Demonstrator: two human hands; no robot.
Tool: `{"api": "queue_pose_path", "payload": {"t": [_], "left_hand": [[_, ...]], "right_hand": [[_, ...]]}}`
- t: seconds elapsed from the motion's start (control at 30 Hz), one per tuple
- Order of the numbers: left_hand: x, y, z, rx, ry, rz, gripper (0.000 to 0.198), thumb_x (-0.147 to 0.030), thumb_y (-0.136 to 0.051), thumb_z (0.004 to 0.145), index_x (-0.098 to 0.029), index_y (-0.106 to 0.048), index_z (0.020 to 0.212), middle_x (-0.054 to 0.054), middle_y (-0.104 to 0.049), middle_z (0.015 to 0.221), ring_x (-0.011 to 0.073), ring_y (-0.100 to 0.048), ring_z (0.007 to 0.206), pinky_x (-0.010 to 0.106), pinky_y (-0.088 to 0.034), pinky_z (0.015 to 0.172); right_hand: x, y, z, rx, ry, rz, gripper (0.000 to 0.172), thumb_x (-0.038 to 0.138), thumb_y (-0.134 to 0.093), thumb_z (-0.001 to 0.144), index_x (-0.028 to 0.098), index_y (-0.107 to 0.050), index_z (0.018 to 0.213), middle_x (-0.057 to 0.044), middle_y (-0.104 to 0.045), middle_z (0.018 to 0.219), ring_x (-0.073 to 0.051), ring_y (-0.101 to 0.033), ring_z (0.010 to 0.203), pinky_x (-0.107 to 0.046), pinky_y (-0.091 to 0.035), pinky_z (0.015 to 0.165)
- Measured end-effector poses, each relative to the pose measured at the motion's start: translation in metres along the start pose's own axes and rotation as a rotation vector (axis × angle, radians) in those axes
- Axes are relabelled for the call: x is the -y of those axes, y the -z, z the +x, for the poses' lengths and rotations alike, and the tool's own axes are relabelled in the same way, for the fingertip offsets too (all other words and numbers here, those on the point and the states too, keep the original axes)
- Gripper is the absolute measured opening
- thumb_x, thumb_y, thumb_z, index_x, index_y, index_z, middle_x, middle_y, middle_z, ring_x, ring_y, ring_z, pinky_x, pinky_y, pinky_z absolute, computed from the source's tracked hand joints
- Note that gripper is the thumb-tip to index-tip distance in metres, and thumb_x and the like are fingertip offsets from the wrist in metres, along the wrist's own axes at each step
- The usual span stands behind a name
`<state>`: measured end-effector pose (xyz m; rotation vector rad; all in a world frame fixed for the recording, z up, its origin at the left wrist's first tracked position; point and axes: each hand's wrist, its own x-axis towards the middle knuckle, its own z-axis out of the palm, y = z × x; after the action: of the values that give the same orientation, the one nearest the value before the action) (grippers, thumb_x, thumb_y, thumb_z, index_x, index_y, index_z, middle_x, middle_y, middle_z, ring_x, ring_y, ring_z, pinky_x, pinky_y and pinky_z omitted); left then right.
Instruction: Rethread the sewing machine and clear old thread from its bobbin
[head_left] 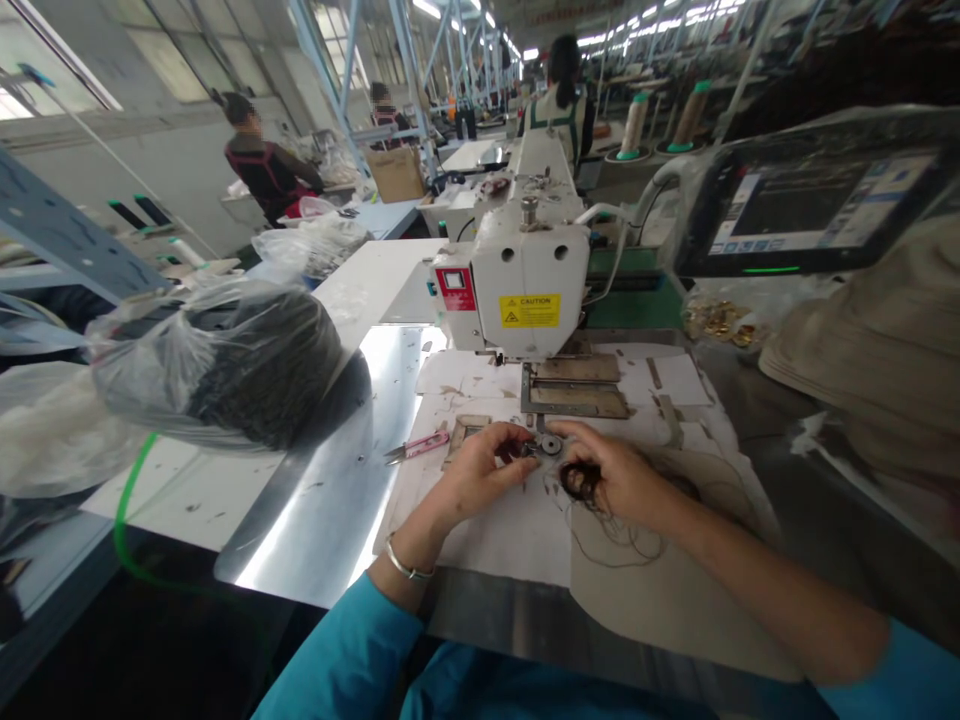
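Observation:
My left hand (480, 470) and my right hand (607, 475) meet over a white paper sheet (487, 540). Between their fingertips sits a small round metal part (549, 445), possibly a bobbin. My left fingers pinch its near side. My right hand curls around a dark coil of thread (580, 481), and loose tan thread (615, 545) trails below it. Pink-handled thread snips (417, 446) lie left of my left hand, on the steel tabletop (319, 480). A beige fabric piece (675, 610) lies under my right forearm.
A white industrial sewing machine head (529, 275) with a metal template plate (574, 393) stands just ahead. A bagged dark bundle (225, 362) lies left, and a screen (814, 203) stands right. A bag of gold-coloured fittings (716, 322) sits nearby. Other workers stand farther back.

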<state>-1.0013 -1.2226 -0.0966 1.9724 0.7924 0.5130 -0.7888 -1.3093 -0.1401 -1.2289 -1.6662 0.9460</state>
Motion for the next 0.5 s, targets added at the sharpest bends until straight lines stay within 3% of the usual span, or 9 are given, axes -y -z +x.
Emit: {"api": "queue_pose_path", "payload": {"t": [0.07, 0.17, 0.27, 0.37, 0.5], "left_hand": [[-0.004, -0.005, 0.000, -0.006, -0.036, 0.003, 0.034, -0.039, -0.069, 0.085, -0.015, -0.064, 0.109, 0.005, -0.066, 0.091, 0.0148, -0.056, 0.077, 0.029, -0.046, 0.072], [-0.007, -0.004, 0.000, 0.000, -0.037, 0.000, 0.034, -0.040, -0.068, 0.085, -0.015, -0.064, 0.107, 0.004, -0.065, 0.087, 0.0138, -0.054, 0.073, 0.028, -0.044, 0.068], [-0.001, 0.006, 0.000, -0.022, -0.014, 0.095, 0.026, -0.033, -0.069, 0.083, -0.016, -0.065, 0.102, 0.002, -0.062, 0.081, 0.0138, -0.053, 0.070, 0.027, -0.043, 0.065], [0.009, 0.018, 0.003, -0.130, 0.014, 0.374, 0.018, -0.021, -0.067, 0.080, -0.015, -0.064, 0.097, 0.004, -0.062, 0.084, 0.0167, -0.056, 0.075, 0.031, -0.048, 0.072], [0.009, 0.017, 0.009, -0.145, -0.040, 0.824, 0.035, -0.014, -0.067, 0.080, -0.014, -0.063, 0.115, 0.015, -0.062, 0.116, 0.0299, -0.056, 0.107, 0.049, -0.049, 0.093]], "right_hand": [[0.005, -0.011, 0.006, 0.099, -0.014, 0.177, 0.023, 0.038, -0.055, 0.091, 0.019, -0.060, 0.104, 0.001, -0.055, 0.070, -0.014, -0.048, 0.061, -0.026, -0.038, 0.056], [0.010, -0.013, 0.010, 0.089, -0.019, 0.213, 0.040, 0.054, -0.056, 0.090, 0.020, -0.053, 0.068, 0.002, -0.044, 0.061, -0.013, -0.040, 0.057, -0.027, -0.033, 0.053], [0.007, 0.000, 0.005, -0.043, -0.027, 0.189, 0.050, 0.067, -0.051, 0.088, 0.021, -0.051, 0.068, 0.002, -0.040, 0.061, -0.014, -0.035, 0.058, -0.028, -0.030, 0.054], [0.001, 0.017, -0.006, -0.164, -0.056, 0.147, 0.052, 0.070, -0.057, 0.083, 0.021, -0.051, 0.065, 0.000, -0.041, 0.060, -0.015, -0.036, 0.058, -0.029, -0.031, 0.054], [-0.007, 0.029, -0.020, -0.204, -0.094, 0.131, 0.060, 0.078, -0.057, 0.079, 0.022, -0.048, 0.060, 0.001, -0.039, 0.056, -0.014, -0.036, 0.054, -0.029, -0.028, 0.051]]}}
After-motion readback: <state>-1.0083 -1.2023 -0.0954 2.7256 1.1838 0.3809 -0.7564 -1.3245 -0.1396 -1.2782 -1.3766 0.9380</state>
